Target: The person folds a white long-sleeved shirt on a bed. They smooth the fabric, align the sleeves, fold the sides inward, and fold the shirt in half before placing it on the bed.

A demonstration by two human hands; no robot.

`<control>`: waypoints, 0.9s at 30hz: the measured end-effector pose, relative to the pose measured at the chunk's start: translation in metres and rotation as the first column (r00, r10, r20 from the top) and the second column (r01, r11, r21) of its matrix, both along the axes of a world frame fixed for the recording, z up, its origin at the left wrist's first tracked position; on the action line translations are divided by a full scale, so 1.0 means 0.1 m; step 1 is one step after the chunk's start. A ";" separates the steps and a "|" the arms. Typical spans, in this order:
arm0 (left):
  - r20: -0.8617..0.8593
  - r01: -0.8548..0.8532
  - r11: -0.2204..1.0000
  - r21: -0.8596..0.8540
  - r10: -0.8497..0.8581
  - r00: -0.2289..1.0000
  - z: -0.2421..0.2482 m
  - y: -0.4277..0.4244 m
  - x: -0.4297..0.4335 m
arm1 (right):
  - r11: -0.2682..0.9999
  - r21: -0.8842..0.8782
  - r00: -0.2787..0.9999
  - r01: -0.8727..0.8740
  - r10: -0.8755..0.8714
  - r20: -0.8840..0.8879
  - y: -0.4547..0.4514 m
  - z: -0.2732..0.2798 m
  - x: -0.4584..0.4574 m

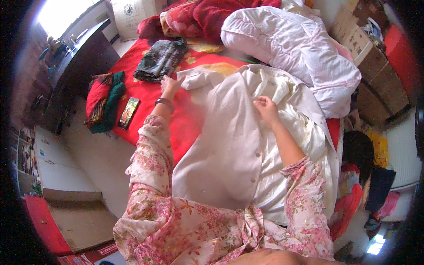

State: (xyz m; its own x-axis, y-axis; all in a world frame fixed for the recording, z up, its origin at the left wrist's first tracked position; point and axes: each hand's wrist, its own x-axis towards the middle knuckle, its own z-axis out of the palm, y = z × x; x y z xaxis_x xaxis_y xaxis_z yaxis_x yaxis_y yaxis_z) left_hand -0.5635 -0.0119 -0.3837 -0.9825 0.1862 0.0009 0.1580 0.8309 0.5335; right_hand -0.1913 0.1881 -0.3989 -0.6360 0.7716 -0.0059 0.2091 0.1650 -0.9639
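A pale cream coat is spread over the bed, its front parted to show a shiny white lining. Buttons run down the front edge. My left hand is by the cuff of the coat's sleeve, thumb near the cuff's edge and fingers apart from it. Just beyond those fingers lies a folded dark patterned cloth. Over the lining, beside the coat's front edge, is my right hand with curled fingers; whether they pinch any fabric cannot be made out.
The bed has a red cover. On its left are a lit phone and a folded red and green cloth. A white quilt and a red blanket are heaped at the far side. A dark desk stands left.
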 end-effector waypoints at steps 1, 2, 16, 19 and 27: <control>0.010 0.121 0.988 0.099 -0.123 0.992 -0.13 0.01 -0.08 | 0.986 -0.164 0.998 -0.009 0.000 -0.056 -0.05 -0.02 -0.06; 0.023 0.232 0.955 0.187 -0.240 0.971 -0.28 0.03 -0.15 | 0.946 -0.324 0.994 -0.023 -0.013 -0.107 -0.10 -0.05 -0.09; -0.469 0.337 0.351 0.874 0.422 0.776 1.03 -0.86 -1.22 | 0.992 -0.123 0.994 -0.018 0.032 0.108 -0.27 -0.18 -0.06; -0.526 0.213 0.559 0.801 0.487 0.697 1.16 -1.40 -1.10 | 1.000 0.005 0.995 -0.027 0.026 0.100 -0.32 -0.12 -0.09; -0.581 -0.002 0.975 -0.221 -0.130 0.804 0.95 -2.11 0.06 | 0.954 0.131 0.801 -0.269 0.146 0.580 0.04 -0.01 -0.17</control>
